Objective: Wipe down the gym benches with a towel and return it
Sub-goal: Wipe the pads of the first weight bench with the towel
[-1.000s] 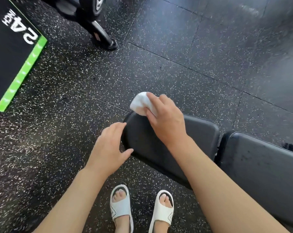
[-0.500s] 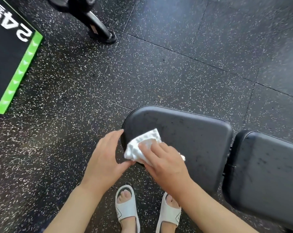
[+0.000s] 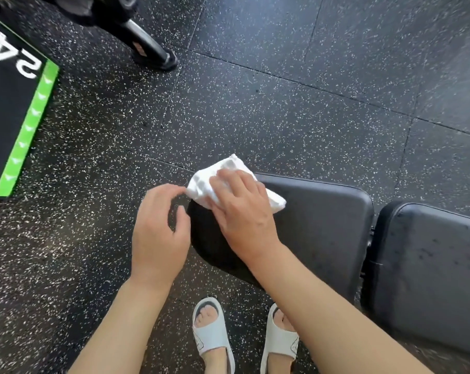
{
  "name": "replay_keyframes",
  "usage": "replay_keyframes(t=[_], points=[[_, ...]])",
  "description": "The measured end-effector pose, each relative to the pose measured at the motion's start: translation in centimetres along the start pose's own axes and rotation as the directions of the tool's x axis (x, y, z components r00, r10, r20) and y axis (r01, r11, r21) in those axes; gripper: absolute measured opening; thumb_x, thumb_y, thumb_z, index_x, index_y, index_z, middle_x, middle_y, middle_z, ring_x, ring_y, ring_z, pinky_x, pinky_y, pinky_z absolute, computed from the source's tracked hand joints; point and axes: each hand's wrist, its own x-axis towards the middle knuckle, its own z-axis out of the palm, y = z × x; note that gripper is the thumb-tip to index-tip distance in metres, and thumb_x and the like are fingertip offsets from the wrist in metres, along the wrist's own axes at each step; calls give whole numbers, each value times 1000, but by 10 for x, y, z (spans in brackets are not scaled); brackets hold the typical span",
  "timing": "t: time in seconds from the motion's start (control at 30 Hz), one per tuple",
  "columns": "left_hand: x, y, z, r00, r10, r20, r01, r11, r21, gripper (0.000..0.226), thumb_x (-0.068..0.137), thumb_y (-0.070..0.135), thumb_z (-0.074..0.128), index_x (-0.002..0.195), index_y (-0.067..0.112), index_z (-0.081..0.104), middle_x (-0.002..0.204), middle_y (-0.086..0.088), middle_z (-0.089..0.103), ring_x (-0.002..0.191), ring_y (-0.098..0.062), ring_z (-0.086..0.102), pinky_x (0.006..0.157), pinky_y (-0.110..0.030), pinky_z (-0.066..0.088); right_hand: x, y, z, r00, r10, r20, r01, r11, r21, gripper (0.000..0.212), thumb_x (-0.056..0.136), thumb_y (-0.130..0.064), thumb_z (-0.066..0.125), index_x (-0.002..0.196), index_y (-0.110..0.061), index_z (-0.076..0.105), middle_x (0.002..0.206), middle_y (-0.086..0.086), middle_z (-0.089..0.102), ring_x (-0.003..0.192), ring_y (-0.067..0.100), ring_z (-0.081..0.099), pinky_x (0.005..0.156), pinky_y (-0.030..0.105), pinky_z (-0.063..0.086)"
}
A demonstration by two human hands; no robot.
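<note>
There is one white towel, two bench pads and, and two hands. The second pad is cut off at the right edge, and the towel is partly hidden under the right hand, which presses it with flat fingers on the far left corner of the first pad. The left hand hovers loosely curled just beside the towel, holding nothing

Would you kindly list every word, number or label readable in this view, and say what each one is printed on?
"2" (upside down, white): on the black plyo box with green edge at far left; the next characters are cut off at the frame edge.
Small red label on the black equipment leg: too small to read.
Towel, bench pads, sandals: no text visible.
</note>
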Motion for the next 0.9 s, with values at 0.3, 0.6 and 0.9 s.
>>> replay_keyframes(t=[0.3, 0.6, 0.9], points=[[-30, -12, 8, 979, -24, 202, 26, 1000, -8, 39, 98, 20, 69, 136, 19, 60, 139, 7, 56, 135, -12, 51, 116, -32, 42, -68, 49, -28, 964, -256, 67, 252, 966, 63, 22, 101, -20, 67, 121, -11, 71, 127, 8, 64, 107, 31, 61, 82, 46, 54], [-46, -18, 21, 991, -123, 47, 128, 980, -152, 37, 97, 21, 73, 133, 21, 64, 134, 11, 62, 132, -12, 58, 112, -31, 47, 26, 0, 11, 995, -78, -58, 80, 997, 22, 21, 99, -27, 62, 109, -11, 71, 114, 7, 64, 98, 30, 52, 83, 43, 47], [-87, -25, 6, 978, -204, 47, 208, 967, -144, 25, 88, 7, 80, 106, 23, 76, 126, 16, 67, 125, -7, 63, 100, -45, 56, -88, 18, -15, 939, -317, 132, 309, 948, 78, 31, 96, -20, 73, 126, -11, 69, 126, 6, 64, 103, 26, 58, 80, 41, 53]])
